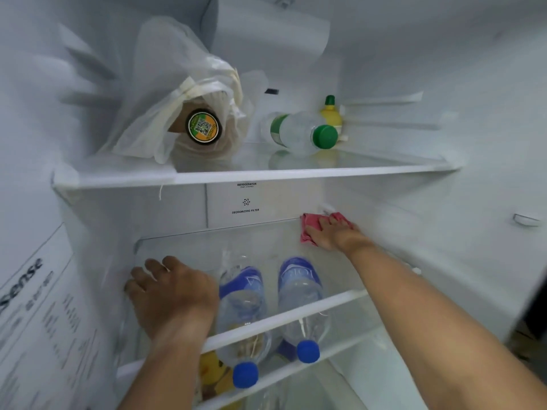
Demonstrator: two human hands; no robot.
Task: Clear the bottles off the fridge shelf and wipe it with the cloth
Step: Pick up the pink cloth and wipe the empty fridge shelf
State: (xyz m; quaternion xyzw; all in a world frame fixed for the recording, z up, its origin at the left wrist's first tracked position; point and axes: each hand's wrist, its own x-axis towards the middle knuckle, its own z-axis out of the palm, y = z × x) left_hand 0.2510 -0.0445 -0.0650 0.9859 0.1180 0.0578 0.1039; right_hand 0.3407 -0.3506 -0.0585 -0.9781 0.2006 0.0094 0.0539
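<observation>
- Nearest to the camera are two bare forearms that reach into an open white fridge; I count two hands.
- The left hand [171, 294] lies flat with the fingers spread wide on the left part of the clear glass middle shelf [183, 244], palm down, and it holds nothing.
- Below this glass I count two clear plastic water bottles with blue labels and blue caps, lying on their sides with the caps toward the camera: the left water bottle [242, 315] and the right water bottle [300, 303]. They are side by side, near each other; whether they touch I cannot tell.
- Something yellow [211, 369] shows low down, just beside the left bottle's cap; it is too blurred to name.
- The right hand [331, 233] is further in, at the back right corner of the middle shelf. It presses flat on one folded pink cloth [307, 229], fingers close together.
- On the upper glass shelf [254, 174] I count three things: one white plastic bag [165, 93] around a brown container with an orange and green round lid, one clear bottle with a green cap [299, 133] lying on its side, and one small yellow lemon-shaped squeezer with a green cap [331, 112] upright behind it.
- The back wall carries the words "DEODORIZING FILTER".
</observation>
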